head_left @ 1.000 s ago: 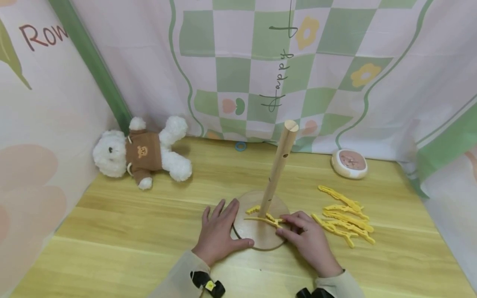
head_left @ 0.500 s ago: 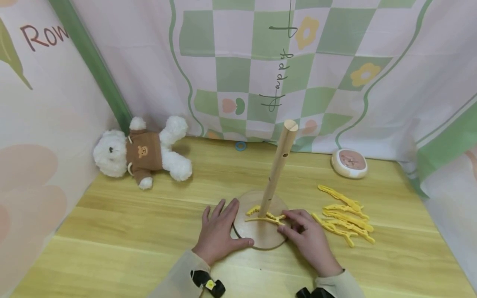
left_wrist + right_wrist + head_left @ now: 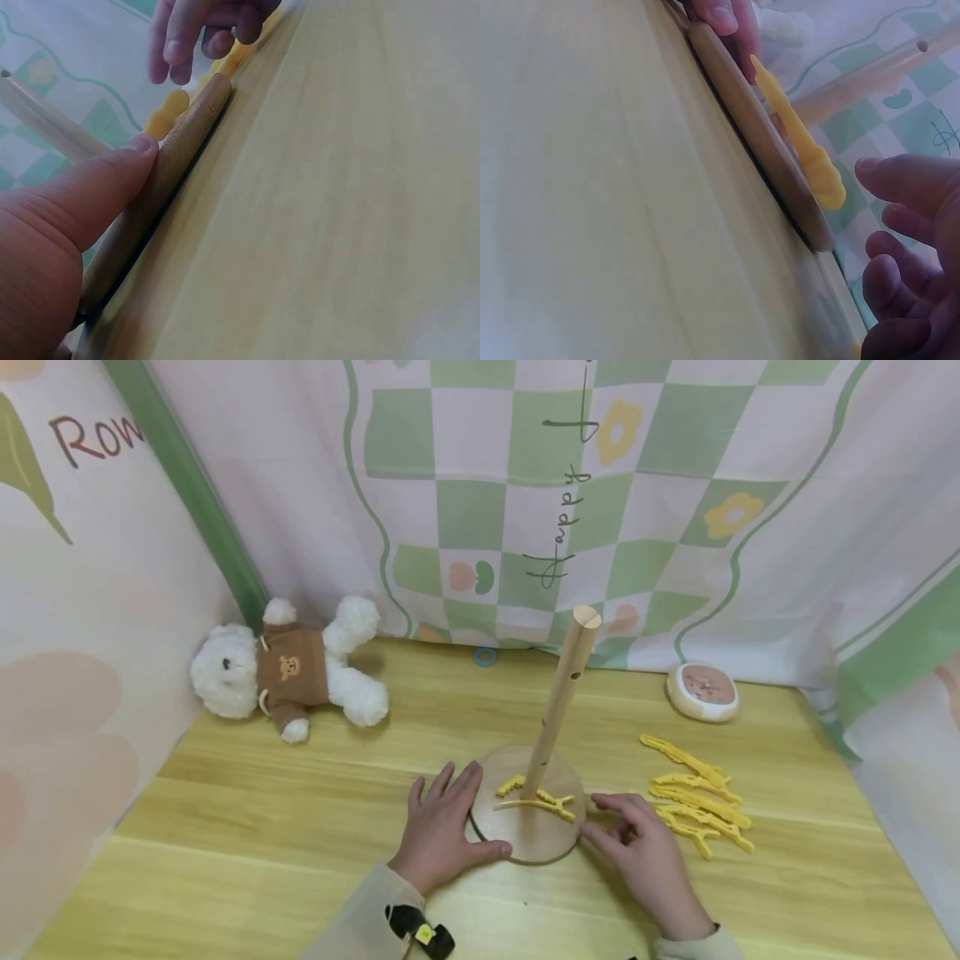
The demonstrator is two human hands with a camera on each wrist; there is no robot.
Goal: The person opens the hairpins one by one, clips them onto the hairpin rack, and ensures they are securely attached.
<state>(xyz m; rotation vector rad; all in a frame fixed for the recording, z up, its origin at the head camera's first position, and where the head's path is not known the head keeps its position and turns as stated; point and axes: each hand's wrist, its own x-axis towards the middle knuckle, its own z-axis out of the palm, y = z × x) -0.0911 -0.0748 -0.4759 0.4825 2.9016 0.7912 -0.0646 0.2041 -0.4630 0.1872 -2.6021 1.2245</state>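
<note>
Two wrist views blurred and cropped close: from the left wrist, only the thumb of the left hand [image 3: 67,225] and the rim of the round wooden base [image 3: 161,187]; from the right wrist, only fingertips [image 3: 907,187] of the right hand [image 3: 911,255], cut off at the frame edge. From the head view, right wrist strap out of frame at the bottom, lower end of the upright wooden post [image 3: 561,702] partly hidden behind the yellow piece [image 3: 536,802] lying across the base [image 3: 525,839]. Cannot tell whether that yellow piece sits in a hole of the post or merely leans against it. Left hand [image 3: 442,827] flat on the wooden table [image 3: 262,860], forearm coming in from below, fingers straight and slightly spread, thumb laid along the near left rim of the base, touching it and gripping nothing. Right hand [image 3: 648,860] just right of the base, palm down, fingers loosely bent and apart, holding nothing, fingertips near the rim and close to the end of the yellow piece but apart from it. Further right on the table, a loose pile of yellow pieces [image 3: 697,793], close to the right hand. At the back, a white plush bear [image 3: 288,672] in a brown top, lying on its side, and a small round clock [image 3: 702,690], both well apart from the hands.
</note>
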